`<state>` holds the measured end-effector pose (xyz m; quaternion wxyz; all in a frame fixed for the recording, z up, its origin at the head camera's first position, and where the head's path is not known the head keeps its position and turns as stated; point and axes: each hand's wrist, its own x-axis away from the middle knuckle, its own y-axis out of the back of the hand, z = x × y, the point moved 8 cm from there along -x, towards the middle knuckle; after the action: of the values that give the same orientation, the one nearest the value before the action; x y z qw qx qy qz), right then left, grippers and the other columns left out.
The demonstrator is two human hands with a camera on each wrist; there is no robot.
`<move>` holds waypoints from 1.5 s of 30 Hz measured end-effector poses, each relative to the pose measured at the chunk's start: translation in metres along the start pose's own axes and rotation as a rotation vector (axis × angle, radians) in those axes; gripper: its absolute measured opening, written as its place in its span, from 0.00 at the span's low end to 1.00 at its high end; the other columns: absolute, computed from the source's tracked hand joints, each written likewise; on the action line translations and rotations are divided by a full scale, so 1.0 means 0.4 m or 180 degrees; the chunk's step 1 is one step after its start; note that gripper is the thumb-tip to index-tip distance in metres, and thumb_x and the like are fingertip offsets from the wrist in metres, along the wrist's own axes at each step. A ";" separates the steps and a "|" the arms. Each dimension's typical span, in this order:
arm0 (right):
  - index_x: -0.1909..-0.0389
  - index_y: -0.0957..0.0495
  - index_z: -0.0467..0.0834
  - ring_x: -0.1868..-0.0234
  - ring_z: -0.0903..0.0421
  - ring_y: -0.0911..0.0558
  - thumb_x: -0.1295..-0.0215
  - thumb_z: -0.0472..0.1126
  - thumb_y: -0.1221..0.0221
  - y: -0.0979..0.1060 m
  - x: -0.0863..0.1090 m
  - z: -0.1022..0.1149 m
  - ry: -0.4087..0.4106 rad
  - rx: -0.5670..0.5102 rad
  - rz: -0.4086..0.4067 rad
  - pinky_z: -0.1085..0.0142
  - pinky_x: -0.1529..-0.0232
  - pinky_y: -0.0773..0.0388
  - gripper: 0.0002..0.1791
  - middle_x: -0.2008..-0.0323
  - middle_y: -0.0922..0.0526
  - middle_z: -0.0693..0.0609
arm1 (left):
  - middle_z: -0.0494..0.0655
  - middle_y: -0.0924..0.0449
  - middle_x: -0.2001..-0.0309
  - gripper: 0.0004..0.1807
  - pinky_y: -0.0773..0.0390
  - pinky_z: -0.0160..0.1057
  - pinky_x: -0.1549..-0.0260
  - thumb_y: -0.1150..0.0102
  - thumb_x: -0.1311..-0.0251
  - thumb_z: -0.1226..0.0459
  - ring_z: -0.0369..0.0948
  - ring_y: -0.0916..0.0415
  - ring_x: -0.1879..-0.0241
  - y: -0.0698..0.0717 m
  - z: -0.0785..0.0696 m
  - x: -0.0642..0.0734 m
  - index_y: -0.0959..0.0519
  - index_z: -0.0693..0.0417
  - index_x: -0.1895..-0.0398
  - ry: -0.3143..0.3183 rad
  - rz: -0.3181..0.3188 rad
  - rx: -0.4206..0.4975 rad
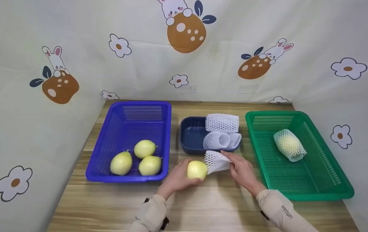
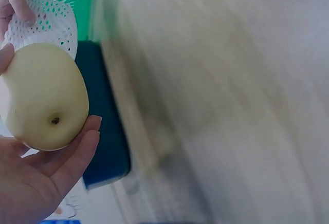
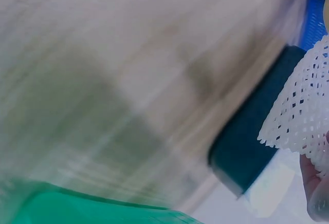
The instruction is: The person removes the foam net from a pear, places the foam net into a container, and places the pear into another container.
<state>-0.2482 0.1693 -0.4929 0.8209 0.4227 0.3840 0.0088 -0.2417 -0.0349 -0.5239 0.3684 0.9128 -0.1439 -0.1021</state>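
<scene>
In the head view my left hand [image 1: 179, 176] grips a pale yellow-green pear [image 1: 197, 170] over the table, in front of the small dark-blue bin. Its fingers and thumb wrap the fruit's sides, and the pear's dimpled end [image 2: 55, 119] shows in the left wrist view. From the right, my right hand [image 1: 242, 169] pinches a white foam net sleeve [image 1: 216, 161] by its far end. The sleeve's other end meets the pear's right side in the head view. In the right wrist view the net [image 3: 303, 106] flares out from the fingertips.
A blue basket [image 1: 98, 154] on the left holds several pears [image 1: 121, 163]. The dark-blue bin [image 1: 188, 149] carries several spare foam nets [image 1: 222, 122]. On the right, a green basket [image 1: 299, 190] contains one netted pear [image 1: 289, 145]. Patterned cloth [image 1: 145, 74] hangs around the table.
</scene>
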 end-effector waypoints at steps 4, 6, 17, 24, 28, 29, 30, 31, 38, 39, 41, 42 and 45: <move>0.52 0.24 0.45 0.58 0.54 0.23 0.56 0.25 0.49 0.027 -0.029 0.020 0.0055 -0.0004 -0.0089 0.60 0.69 0.26 0.27 0.57 0.21 0.51 | 0.49 0.30 0.53 0.40 0.30 0.45 0.62 0.38 0.63 0.41 0.47 0.29 0.59 0.035 -0.016 0.008 0.34 0.53 0.48 0.0030 0.0001 -0.0111; 0.53 0.24 0.44 0.57 0.54 0.23 0.56 0.25 0.50 0.043 -0.046 0.030 0.0073 -0.0021 -0.0118 0.60 0.67 0.26 0.26 0.56 0.22 0.50 | 0.49 0.30 0.53 0.40 0.30 0.45 0.62 0.38 0.63 0.40 0.47 0.29 0.60 0.055 -0.029 0.010 0.34 0.53 0.47 -0.0007 -0.0026 -0.0150; 0.51 0.24 0.44 0.55 0.54 0.24 0.53 0.26 0.50 0.097 -0.140 0.053 0.0126 0.0004 -0.0320 0.59 0.62 0.27 0.25 0.55 0.22 0.52 | 0.50 0.30 0.52 0.43 0.31 0.47 0.63 0.38 0.64 0.40 0.47 0.29 0.58 0.161 -0.079 0.012 0.35 0.53 0.46 -0.0137 -0.0294 -0.0145; 0.50 0.24 0.45 0.56 0.53 0.23 0.55 0.25 0.49 0.119 -0.201 0.050 0.0087 0.0182 -0.0541 0.57 0.65 0.26 0.27 0.56 0.21 0.51 | 0.50 0.30 0.55 0.44 0.28 0.45 0.64 0.37 0.64 0.40 0.46 0.29 0.60 0.235 -0.071 0.005 0.36 0.54 0.45 -0.0125 -0.0519 -0.0199; 0.51 0.24 0.45 0.56 0.52 0.23 0.55 0.25 0.49 0.132 -0.233 0.046 0.0064 0.0263 -0.0612 0.56 0.67 0.26 0.27 0.56 0.21 0.50 | 0.52 0.31 0.55 0.44 0.29 0.45 0.63 0.36 0.63 0.42 0.46 0.29 0.59 0.282 -0.054 0.001 0.36 0.55 0.44 -0.0038 -0.0622 -0.0195; 0.51 0.24 0.45 0.56 0.51 0.23 0.55 0.25 0.49 0.134 -0.240 0.044 0.0051 0.0291 -0.0613 0.55 0.67 0.26 0.27 0.56 0.21 0.50 | 0.52 0.31 0.55 0.44 0.29 0.45 0.64 0.36 0.63 0.42 0.46 0.29 0.60 0.292 -0.049 0.001 0.36 0.55 0.44 0.0000 -0.0633 -0.0186; 0.51 0.24 0.45 0.56 0.52 0.23 0.55 0.25 0.49 0.136 -0.246 0.043 0.0037 0.0314 -0.0610 0.55 0.68 0.26 0.27 0.56 0.21 0.50 | 0.52 0.31 0.54 0.44 0.29 0.46 0.64 0.36 0.63 0.42 0.46 0.29 0.60 0.302 -0.042 0.001 0.37 0.55 0.43 0.0040 -0.0645 -0.0182; 0.51 0.24 0.45 0.57 0.51 0.23 0.55 0.25 0.49 0.137 -0.252 0.041 0.0024 0.0326 -0.0615 0.55 0.68 0.26 0.27 0.56 0.21 0.50 | 0.52 0.32 0.53 0.44 0.29 0.46 0.63 0.36 0.63 0.42 0.46 0.29 0.59 0.312 -0.035 0.000 0.37 0.55 0.43 0.0087 -0.0653 -0.0175; 0.51 0.24 0.46 0.58 0.52 0.22 0.53 0.26 0.49 0.140 -0.283 0.022 -0.0137 0.0358 -0.0656 0.55 0.69 0.27 0.26 0.56 0.21 0.51 | 0.54 0.31 0.51 0.44 0.32 0.50 0.61 0.36 0.63 0.42 0.49 0.30 0.58 0.379 0.022 -0.013 0.37 0.55 0.43 0.0385 -0.0720 -0.0253; 0.51 0.24 0.47 0.59 0.52 0.22 0.53 0.26 0.48 0.140 -0.287 0.020 -0.0154 0.0372 -0.0671 0.55 0.69 0.27 0.26 0.57 0.21 0.51 | 0.54 0.31 0.52 0.44 0.33 0.51 0.61 0.36 0.63 0.42 0.49 0.30 0.58 0.390 0.031 -0.015 0.37 0.55 0.43 0.0427 -0.0718 -0.0289; 0.50 0.24 0.47 0.59 0.51 0.22 0.53 0.26 0.48 0.140 -0.296 0.019 -0.0162 0.0395 -0.0690 0.55 0.69 0.27 0.26 0.57 0.21 0.50 | 0.55 0.32 0.51 0.45 0.34 0.53 0.61 0.37 0.62 0.42 0.50 0.31 0.57 0.409 0.047 -0.019 0.38 0.55 0.42 0.0521 -0.0689 -0.0349; 0.50 0.24 0.47 0.59 0.51 0.22 0.53 0.26 0.48 0.141 -0.302 0.020 -0.0157 0.0408 -0.0696 0.55 0.70 0.27 0.26 0.57 0.21 0.50 | 0.56 0.32 0.51 0.45 0.34 0.53 0.61 0.37 0.62 0.42 0.51 0.31 0.58 0.419 0.055 -0.021 0.39 0.55 0.42 0.0565 -0.0675 -0.0368; 0.50 0.24 0.47 0.59 0.52 0.22 0.52 0.26 0.48 0.144 -0.316 0.024 -0.0113 0.0459 -0.0735 0.55 0.71 0.27 0.26 0.55 0.22 0.52 | 0.58 0.33 0.52 0.45 0.33 0.54 0.63 0.37 0.61 0.43 0.53 0.31 0.58 0.445 0.073 -0.024 0.40 0.56 0.41 0.0646 -0.0662 -0.0442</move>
<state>-0.3134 0.1568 -0.3704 0.7906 0.4337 0.4152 -0.1207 -0.2928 -0.1728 -0.4187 0.4308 0.9007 -0.0032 -0.0566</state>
